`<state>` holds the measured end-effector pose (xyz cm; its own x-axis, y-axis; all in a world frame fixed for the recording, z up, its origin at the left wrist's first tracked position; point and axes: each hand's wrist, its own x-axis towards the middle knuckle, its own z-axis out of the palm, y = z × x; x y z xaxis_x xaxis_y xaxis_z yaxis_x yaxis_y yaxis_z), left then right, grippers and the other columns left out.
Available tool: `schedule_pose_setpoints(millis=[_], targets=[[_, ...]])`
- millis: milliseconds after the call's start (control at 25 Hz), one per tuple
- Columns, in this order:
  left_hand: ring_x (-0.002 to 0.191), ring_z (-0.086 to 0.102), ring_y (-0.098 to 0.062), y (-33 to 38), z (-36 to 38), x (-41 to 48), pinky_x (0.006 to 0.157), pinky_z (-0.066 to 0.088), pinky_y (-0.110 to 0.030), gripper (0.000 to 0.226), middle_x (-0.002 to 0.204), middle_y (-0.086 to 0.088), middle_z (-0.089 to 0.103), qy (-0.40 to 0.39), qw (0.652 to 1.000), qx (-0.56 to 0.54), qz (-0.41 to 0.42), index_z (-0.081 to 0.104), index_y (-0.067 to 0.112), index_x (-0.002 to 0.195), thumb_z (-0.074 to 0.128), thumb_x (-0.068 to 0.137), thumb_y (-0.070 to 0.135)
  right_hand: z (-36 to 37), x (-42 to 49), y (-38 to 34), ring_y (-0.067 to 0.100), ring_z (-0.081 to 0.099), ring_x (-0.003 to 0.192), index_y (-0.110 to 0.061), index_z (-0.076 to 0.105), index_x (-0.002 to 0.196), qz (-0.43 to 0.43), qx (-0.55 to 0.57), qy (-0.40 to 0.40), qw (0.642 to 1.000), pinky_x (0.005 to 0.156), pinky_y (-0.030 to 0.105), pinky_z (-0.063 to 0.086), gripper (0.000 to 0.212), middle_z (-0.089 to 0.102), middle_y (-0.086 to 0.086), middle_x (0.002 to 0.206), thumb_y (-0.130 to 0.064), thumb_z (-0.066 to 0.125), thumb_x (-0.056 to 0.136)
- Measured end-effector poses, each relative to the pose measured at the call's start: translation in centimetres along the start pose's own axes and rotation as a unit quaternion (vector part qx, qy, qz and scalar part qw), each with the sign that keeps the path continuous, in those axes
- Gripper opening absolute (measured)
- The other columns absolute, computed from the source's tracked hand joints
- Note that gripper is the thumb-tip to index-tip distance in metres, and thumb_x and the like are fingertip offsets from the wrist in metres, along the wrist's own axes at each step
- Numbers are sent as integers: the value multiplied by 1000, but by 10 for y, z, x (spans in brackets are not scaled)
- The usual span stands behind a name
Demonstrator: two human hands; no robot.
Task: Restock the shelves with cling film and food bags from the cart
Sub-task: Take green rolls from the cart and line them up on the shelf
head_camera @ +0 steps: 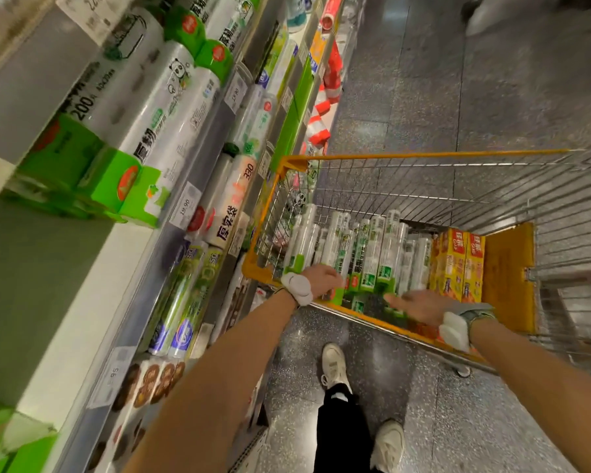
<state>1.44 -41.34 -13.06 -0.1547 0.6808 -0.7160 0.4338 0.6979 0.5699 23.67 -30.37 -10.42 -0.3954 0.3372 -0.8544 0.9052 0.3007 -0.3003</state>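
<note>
Stocked grey store shelves [215, 131] stand left. The left hand [321, 279] curls round a green-capped white film roll [337, 247] in the orange-rimmed wire cart [423, 154]. The right hand [413, 303] hovers straight-fingered, holding nothing. Best lift the roll straight up, clear of its neighbours.

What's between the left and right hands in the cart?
Green-and-white rolls standing upright in the cart, between left hand and right hand. Head view.
</note>
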Motion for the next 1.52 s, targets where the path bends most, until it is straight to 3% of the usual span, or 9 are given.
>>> schedule_pose_setpoints(millis=[160, 320, 480, 760, 920, 1080, 1200, 1320, 1520], targets=[[51, 33, -32, 6, -22, 53, 59, 34, -36, 43, 61, -22, 35, 87, 995, -44, -11, 57, -6, 64, 50, 101, 15, -37, 64, 0, 23, 66, 85, -8, 62, 115, 17, 66, 121, 990, 78, 34, 55, 55, 69, 5, 94, -54, 34, 100], [54, 50, -21, 17, 10, 114, 54, 45, -21, 32, 61, -6, 50, 34, 996, -68, -44, 59, 6, 70, 49, 100, 13, -27, 113, 27, 26, 61, 65, 4, 64, 111, 80, 50, 42, 995, 59, 30, 53, 46, 67, 16, 87, -38, 45, 102], [77, 55, -24, 29, 47, 165, 76, 52, -38, 18, 85, -14, 55, -27, 995, -74, -61, 63, 4, 87, 53, 97, 14, -35, 156, 45, 23, 49, 64, 5, 66, 104, 94, 42, 20, 994, 51, 25, 36, 41, 53, 13, 79, -30, 44, 102], [138, 35, -35, 9, 88, 242, 112, 36, -42, 82, 150, -20, 33, 50, 986, 93, -131, 29, 0, 146, 61, 90, 51, -68, 286, 30, 35, 51, 122, 0, 38, 140, 135, 124, 117, 976, 95, 36, 42, 50, 47, 20, 139, -32, 43, 102], [141, 34, -33, 9, 94, 259, 112, 38, -43, 98, 156, -16, 28, 34, 981, 124, -147, 15, 0, 153, 63, 88, 54, -54, 313, 32, 36, 56, 117, 2, 36, 133, 163, 66, 174, 969, 90, 46, 51, 72, 53, 20, 130, -57, 49, 93], [104, 63, -32, 20, 81, 254, 88, 55, -43, 64, 102, -17, 61, 33, 984, 72, -158, 63, 3, 108, 62, 80, 61, -62, 310, 32, 37, 59, 113, 5, 32, 133, 165, 76, 160, 970, 83, 44, 51, 72, 56, 22, 126, -52, 52, 95], [59, 52, -21, 29, 58, 230, 59, 50, -36, 42, 64, -7, 47, 39, 982, -90, -163, 54, 19, 68, 59, 76, 60, -77, 290, 26, 36, 58, 112, 5, 37, 132, 140, 112, 132, 975, 82, 40, 49, 67, 57, 21, 124, -48, 53, 95], [87, 58, -21, 62, 34, 178, 77, 49, -33, 34, 92, 2, 57, 51, 967, -208, -140, 61, 18, 108, 59, 91, 47, -90, 243, 22, 31, 65, 88, -10, 52, 98, 39, 237, 140, 961, 77, 35, 51, 35, 64, 10, 96, -44, 56, 92], [121, 53, -13, 100, 7, 64, 105, 43, -34, 100, 137, 11, 52, 132, 971, -172, -97, 45, 21, 143, 72, 64, 76, -135, 135, -20, 28, 68, 64, -5, 51, 94, -76, 414, 74, 904, 58, 39, 59, 29, 63, 12, 81, -33, 48, 99]])
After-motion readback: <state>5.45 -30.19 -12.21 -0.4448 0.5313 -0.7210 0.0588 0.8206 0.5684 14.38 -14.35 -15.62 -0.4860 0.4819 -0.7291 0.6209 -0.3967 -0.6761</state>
